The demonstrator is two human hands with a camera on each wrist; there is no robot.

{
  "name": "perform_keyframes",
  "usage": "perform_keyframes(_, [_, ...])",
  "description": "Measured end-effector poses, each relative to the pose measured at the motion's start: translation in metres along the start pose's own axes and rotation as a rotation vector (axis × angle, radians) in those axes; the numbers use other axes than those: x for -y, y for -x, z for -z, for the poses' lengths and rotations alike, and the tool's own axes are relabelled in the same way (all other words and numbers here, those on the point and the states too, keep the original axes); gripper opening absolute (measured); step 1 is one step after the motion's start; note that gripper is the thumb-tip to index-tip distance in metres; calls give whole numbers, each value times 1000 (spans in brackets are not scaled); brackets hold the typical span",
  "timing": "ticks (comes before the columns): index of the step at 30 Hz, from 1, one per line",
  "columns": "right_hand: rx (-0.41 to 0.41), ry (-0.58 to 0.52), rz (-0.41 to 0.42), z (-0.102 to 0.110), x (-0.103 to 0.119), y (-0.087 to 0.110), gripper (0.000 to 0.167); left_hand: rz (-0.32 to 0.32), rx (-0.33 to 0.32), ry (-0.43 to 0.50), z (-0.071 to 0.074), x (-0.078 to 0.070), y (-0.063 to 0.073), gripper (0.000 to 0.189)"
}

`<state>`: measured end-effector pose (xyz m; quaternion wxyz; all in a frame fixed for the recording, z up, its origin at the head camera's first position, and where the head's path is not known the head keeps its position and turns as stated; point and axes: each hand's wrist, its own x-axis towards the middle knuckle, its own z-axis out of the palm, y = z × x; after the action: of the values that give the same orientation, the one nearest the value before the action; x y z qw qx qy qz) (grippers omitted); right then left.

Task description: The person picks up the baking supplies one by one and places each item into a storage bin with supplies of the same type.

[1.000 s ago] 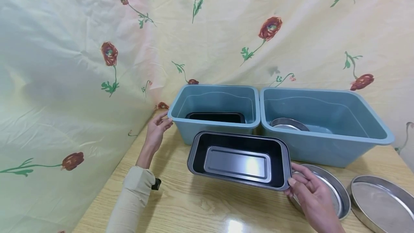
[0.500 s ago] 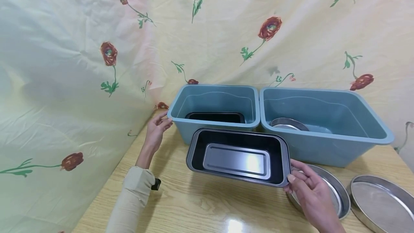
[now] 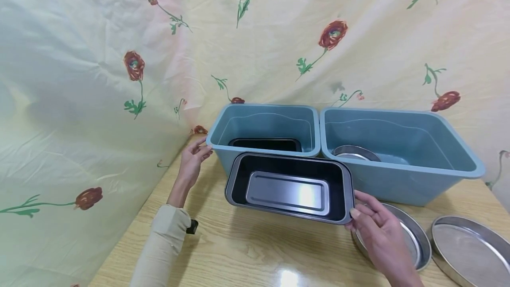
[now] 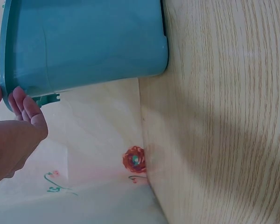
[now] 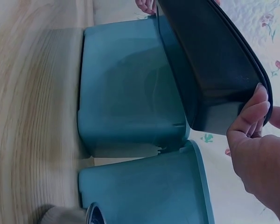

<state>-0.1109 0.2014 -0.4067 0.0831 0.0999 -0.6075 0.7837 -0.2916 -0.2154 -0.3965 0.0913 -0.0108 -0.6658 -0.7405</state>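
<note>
My right hand [image 3: 380, 234] pinches the right end rim of a dark rectangular loaf pan [image 3: 288, 189], thumb on top and fingers beneath. The pan hangs tilted above the table, in front of the left blue bin [image 3: 263, 150], its inside facing me. In the right wrist view the loaf pan [image 5: 214, 70] shows its dark underside, with curled fingers [image 5: 252, 109] below its rim. My left hand [image 3: 192, 160] holds the left bin's rim at its left front corner. The left wrist view shows that hand [image 4: 25, 126] with thumb and fingers on either side of the rim.
Another dark pan [image 3: 267, 144] lies inside the left bin. Beside it stands a second blue bin [image 3: 398, 169] with a round metal pan [image 3: 356, 152] inside. Two round metal pans [image 3: 420, 251] [image 3: 470, 247] lie at the table's right. A flowered cloth [image 3: 279, 48] hangs behind.
My right hand has raised the loaf pan slightly and carried it a little left, toward the left bin's front. My left hand has stayed at the rim.
</note>
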Motion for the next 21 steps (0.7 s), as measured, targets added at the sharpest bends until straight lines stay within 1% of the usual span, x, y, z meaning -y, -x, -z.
perform_keyframes(3, [12, -55, 26, -3, -1, -2, 40, -26, 5, -13, 0, 2, 0, 44])
perform_keyframes(5, [22, -84, 49, -5, -3, -4, 41, -47, 7, -5, 1, 3, 0, 44])
perform_keyframes(8, [25, -93, 69, -8, -3, -6, 42, -66, 12, -7, 0, 2, 0, 44])
perform_keyframes(10, [29, -99, 80, -9, -3, -7, 42, -58, 8, -4, 0, 1, 0, 44])
perform_keyframes(16, [52, -148, 111, -10, -2, -11, 42, 0, -2, -7, 0, -1, -1, 42])
perform_keyframes(21, [68, -169, 120, -10, -1, -13, 43, 11, -2, -1, 0, 0, -2, 42])
